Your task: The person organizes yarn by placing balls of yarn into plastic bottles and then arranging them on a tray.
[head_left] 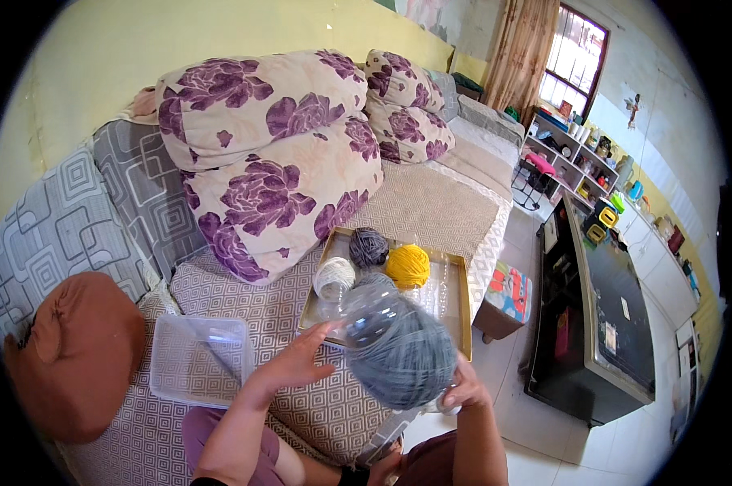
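Note:
In front of me, a large ball of grey-blue yarn (402, 356) is slightly blurred, with shiny clear plastic (368, 312) at its upper left. My right hand (465, 384) grips its lower right side, partly hidden behind it. On the other side, my left hand (300, 361) has its fingers apart, close to the ball; whether the fingertips touch the plastic I cannot tell. Beyond the ball, a shallow gold-rimmed tray (468, 312) holds a dark grey yarn ball (370, 246), a yellow yarn ball (407, 266), a white yarn ball (334, 278) and a partly covered grey one (376, 281).
A clear plastic bin (200, 356) stands on the patterned sofa cover, beside a brown cushion (78, 356). Large flowered bundles (269, 190) lie against the back. To the right are a stool with a colourful top (505, 296) and a dark glass-topped table (601, 300).

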`<state>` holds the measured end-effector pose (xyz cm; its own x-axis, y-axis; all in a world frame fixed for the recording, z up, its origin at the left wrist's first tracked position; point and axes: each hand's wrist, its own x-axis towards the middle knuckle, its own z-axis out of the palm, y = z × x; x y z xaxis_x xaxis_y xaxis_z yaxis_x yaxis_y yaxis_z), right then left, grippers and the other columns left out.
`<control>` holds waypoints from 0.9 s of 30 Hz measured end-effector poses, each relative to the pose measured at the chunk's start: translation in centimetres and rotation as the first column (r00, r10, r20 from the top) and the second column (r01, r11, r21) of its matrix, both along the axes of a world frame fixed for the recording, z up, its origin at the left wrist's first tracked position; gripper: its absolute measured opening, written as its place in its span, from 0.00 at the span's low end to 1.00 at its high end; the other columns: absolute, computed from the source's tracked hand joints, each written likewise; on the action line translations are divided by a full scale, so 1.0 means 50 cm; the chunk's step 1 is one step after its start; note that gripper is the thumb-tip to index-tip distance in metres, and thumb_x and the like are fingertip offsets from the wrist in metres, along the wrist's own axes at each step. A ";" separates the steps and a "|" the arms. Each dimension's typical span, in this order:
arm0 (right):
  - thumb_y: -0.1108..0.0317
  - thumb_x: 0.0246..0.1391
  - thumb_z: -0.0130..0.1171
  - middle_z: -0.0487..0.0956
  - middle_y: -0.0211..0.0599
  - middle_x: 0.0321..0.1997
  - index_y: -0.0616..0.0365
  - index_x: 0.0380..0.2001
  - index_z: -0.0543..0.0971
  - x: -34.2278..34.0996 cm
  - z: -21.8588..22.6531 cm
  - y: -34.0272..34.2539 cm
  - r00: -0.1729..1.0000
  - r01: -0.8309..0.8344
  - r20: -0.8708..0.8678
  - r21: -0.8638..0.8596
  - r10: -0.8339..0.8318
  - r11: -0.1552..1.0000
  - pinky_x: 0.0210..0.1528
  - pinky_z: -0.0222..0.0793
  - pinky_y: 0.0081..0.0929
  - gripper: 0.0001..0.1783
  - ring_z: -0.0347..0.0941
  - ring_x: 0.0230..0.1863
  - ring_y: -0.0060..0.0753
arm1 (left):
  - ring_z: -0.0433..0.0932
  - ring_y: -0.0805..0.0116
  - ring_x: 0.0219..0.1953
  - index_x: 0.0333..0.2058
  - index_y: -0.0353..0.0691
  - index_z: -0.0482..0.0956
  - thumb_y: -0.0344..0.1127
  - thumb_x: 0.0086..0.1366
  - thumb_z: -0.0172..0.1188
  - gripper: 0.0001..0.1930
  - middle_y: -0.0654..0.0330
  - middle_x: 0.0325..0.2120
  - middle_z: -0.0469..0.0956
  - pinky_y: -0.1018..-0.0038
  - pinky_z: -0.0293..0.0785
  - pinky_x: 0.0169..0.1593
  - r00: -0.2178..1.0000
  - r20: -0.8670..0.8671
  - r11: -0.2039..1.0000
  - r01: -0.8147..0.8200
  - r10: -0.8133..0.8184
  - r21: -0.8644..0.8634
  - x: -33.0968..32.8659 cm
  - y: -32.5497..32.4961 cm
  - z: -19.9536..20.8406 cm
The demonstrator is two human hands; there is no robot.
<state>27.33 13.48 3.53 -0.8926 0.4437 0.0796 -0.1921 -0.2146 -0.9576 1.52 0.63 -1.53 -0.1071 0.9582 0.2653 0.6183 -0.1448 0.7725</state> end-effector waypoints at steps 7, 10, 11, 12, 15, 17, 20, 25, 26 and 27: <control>0.58 0.19 0.74 0.58 0.39 0.59 0.67 0.58 0.49 -0.047 0.016 -0.026 0.999 -0.010 -0.043 0.057 0.013 0.998 0.61 0.41 0.29 0.62 0.52 0.60 0.33 | 0.71 0.69 0.40 0.44 0.38 0.70 0.33 0.62 0.47 0.12 0.60 0.38 0.74 0.70 0.66 0.44 0.814 0.577 0.987 0.140 -0.067 -0.083 0.070 0.005 -0.010; 0.64 0.22 0.73 0.59 0.40 0.58 0.62 0.59 0.49 -0.062 0.005 -0.019 0.979 0.201 -0.051 0.123 -0.196 0.972 0.60 0.46 0.29 0.60 0.54 0.59 0.33 | 0.73 0.71 0.33 0.37 0.39 0.72 0.37 0.62 0.47 0.10 0.59 0.30 0.76 0.72 0.69 0.39 0.921 0.334 0.945 0.271 -0.199 -0.185 0.098 0.011 0.016; 0.66 0.22 0.73 0.60 0.40 0.57 0.61 0.59 0.49 -0.070 0.007 -0.018 0.961 0.278 -0.042 0.171 -0.275 0.945 0.59 0.47 0.29 0.59 0.54 0.59 0.33 | 0.73 0.71 0.33 0.35 0.39 0.73 0.38 0.62 0.49 0.10 0.58 0.28 0.76 0.74 0.69 0.40 0.933 0.239 0.898 0.332 -0.268 -0.289 0.102 0.014 0.026; 0.68 0.23 0.72 0.65 0.41 0.53 0.59 0.60 0.48 -0.075 0.017 -0.023 0.947 0.313 0.023 0.147 -0.320 0.938 0.55 0.55 0.30 0.59 0.61 0.54 0.35 | 0.72 0.73 0.27 0.30 0.39 0.72 0.41 0.64 0.43 0.13 0.60 0.21 0.73 0.75 0.67 0.34 0.929 0.254 0.918 0.326 -0.268 -0.227 0.116 0.013 0.025; 0.67 0.25 0.71 0.70 0.43 0.47 0.59 0.59 0.49 -0.070 -0.020 -0.010 0.863 0.371 0.148 0.466 -0.484 0.804 0.50 0.61 0.28 0.57 0.67 0.47 0.35 | 0.71 0.76 0.26 0.29 0.38 0.73 0.39 0.63 0.43 0.12 0.63 0.20 0.72 0.77 0.67 0.33 0.932 0.297 0.902 0.299 -0.207 -0.311 0.103 0.000 0.061; 0.67 0.26 0.70 0.71 0.44 0.45 0.59 0.59 0.50 -0.062 0.001 -0.013 0.829 0.157 0.326 0.645 -0.455 0.748 0.48 0.62 0.27 0.55 0.69 0.44 0.35 | 0.69 0.79 0.25 0.28 0.37 0.72 0.36 0.63 0.46 0.11 0.66 0.20 0.71 0.80 0.66 0.31 0.920 0.351 0.964 0.232 -0.174 -0.130 0.079 -0.007 0.080; 0.67 0.28 0.69 0.71 0.45 0.45 0.57 0.59 0.51 -0.047 0.032 -0.016 0.824 -0.176 0.520 0.613 -0.226 0.770 0.47 0.63 0.25 0.53 0.70 0.42 0.34 | 0.67 0.81 0.25 0.27 0.36 0.72 0.35 0.62 0.48 0.09 0.68 0.20 0.70 0.82 0.64 0.30 0.898 0.439 0.996 0.066 -0.035 -0.055 0.040 -0.016 0.080; 0.68 0.27 0.68 0.66 0.44 0.53 0.56 0.60 0.50 -0.039 0.027 -0.013 0.860 -0.436 0.419 0.305 0.292 0.846 0.52 0.59 0.26 0.55 0.65 0.50 0.32 | 0.66 0.83 0.24 0.24 0.36 0.73 0.35 0.59 0.53 0.09 0.68 0.20 0.72 0.85 0.62 0.29 0.854 0.503 0.990 -0.136 0.131 -0.026 -0.022 -0.015 0.049; 0.66 0.27 0.70 0.62 0.40 0.56 0.59 0.60 0.49 -0.034 0.029 -0.013 0.872 -0.437 0.336 0.205 0.356 0.876 0.57 0.52 0.28 0.56 0.58 0.56 0.32 | 0.67 0.83 0.26 0.27 0.36 0.73 0.36 0.60 0.52 0.09 0.68 0.21 0.72 0.84 0.64 0.30 0.836 0.528 0.989 -0.134 0.147 -0.063 -0.023 -0.011 0.041; 0.65 0.26 0.71 0.62 0.40 0.57 0.60 0.60 0.49 -0.031 0.026 -0.011 0.906 -0.389 0.261 0.203 0.334 0.898 0.58 0.50 0.29 0.56 0.57 0.57 0.32 | 0.68 0.82 0.26 0.29 0.36 0.73 0.36 0.61 0.52 0.09 0.68 0.22 0.72 0.83 0.65 0.31 0.851 0.512 0.992 -0.123 0.115 -0.019 -0.017 -0.007 0.035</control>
<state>25.76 12.92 4.82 -0.9947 0.0780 -0.0675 0.0690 0.0163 -0.9975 0.66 0.30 0.23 -0.3445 0.9260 0.1546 0.1498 -0.1083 0.9828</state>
